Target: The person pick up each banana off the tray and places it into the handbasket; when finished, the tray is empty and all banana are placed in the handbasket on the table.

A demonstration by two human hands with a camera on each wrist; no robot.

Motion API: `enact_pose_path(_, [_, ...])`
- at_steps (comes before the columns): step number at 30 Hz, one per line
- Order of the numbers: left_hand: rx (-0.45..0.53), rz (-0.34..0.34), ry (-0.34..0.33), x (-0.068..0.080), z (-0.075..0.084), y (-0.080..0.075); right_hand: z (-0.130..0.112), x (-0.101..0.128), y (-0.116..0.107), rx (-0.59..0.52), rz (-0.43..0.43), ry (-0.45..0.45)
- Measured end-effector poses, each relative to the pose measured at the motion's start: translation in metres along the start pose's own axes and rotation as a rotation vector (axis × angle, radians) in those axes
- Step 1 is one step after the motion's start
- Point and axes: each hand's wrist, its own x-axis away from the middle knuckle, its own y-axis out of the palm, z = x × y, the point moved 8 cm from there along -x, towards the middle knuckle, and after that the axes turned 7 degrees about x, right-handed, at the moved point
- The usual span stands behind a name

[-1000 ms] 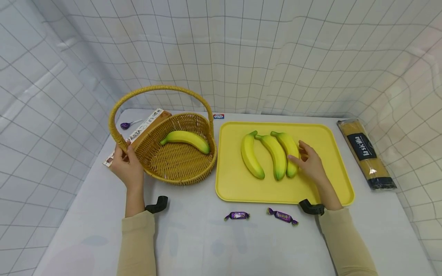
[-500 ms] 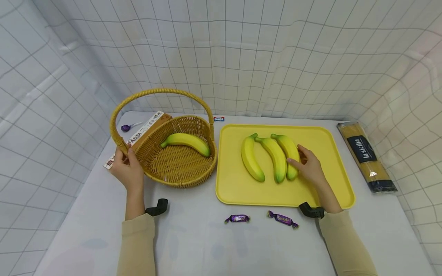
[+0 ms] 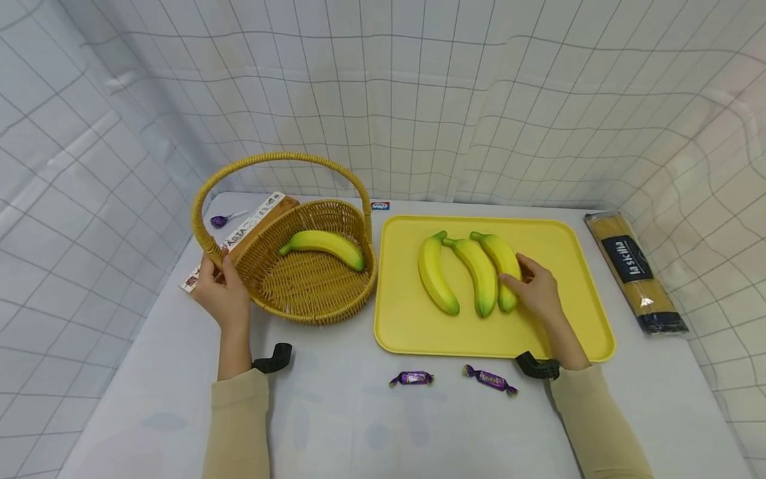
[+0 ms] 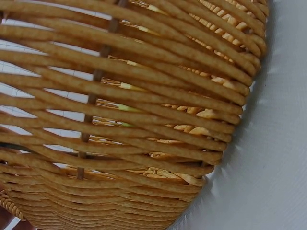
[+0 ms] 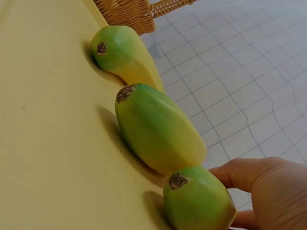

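Note:
A wicker basket [image 3: 317, 317] with a tall handle stands at the left and holds one banana [image 3: 326, 244]. My left hand [image 3: 221, 293] grips its rim at the foot of the handle; the left wrist view shows only the basket's weave [image 4: 144, 96]. Three green-tipped bananas lie side by side on a yellow tray [image 3: 455, 332]. My right hand [image 3: 535, 289] grips the rightmost banana [image 3: 499, 256], thumb on top. In the right wrist view that banana [image 5: 199, 201] sits against my right hand [image 5: 268, 191], with the middle banana [image 5: 158, 129] and left banana [image 5: 122, 52] beyond.
A long pasta pack [image 3: 634, 269] lies at the right table edge. A pasta box [image 3: 245, 233] and a purple lollipop [image 3: 220, 219] lie behind the basket. Two purple candies [image 3: 411, 378] [image 3: 489, 379] lie in front of the tray. Gridded cloth walls surround the table.
My right hand has closed in on the rightmost banana, its thumb now laid over it. The left hand stays on the basket rim.

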Motion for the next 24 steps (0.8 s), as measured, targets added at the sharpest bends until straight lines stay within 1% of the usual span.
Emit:
enact_pose_path(5, [-0.012, -0.003, -0.005, -0.001, -0.001, 0.001, 0.001, 0.001, -0.005, -0.019, 0.067, 0.055])
enact_pose_path(8, [-0.009, -0.002, -0.007, -0.001, -0.001, 0.001, 0.001, 0.001, -0.007, -0.018, 0.106, 0.071])
enact_pose_path(13, [0.000, -0.003, -0.014, -0.001, -0.001, 0.001, -0.001, 0.003, -0.008, -0.007, 0.149, 0.095])
enact_pose_path(17, [0.005, -0.008, -0.012, -0.001, -0.001, 0.001, -0.006, 0.006, -0.012, -0.013, 0.164, 0.116])
enact_pose_path(24, [0.005, -0.008, -0.012, -0.002, -0.001, 0.001, -0.016, 0.015, -0.024, -0.030, 0.154, 0.134])
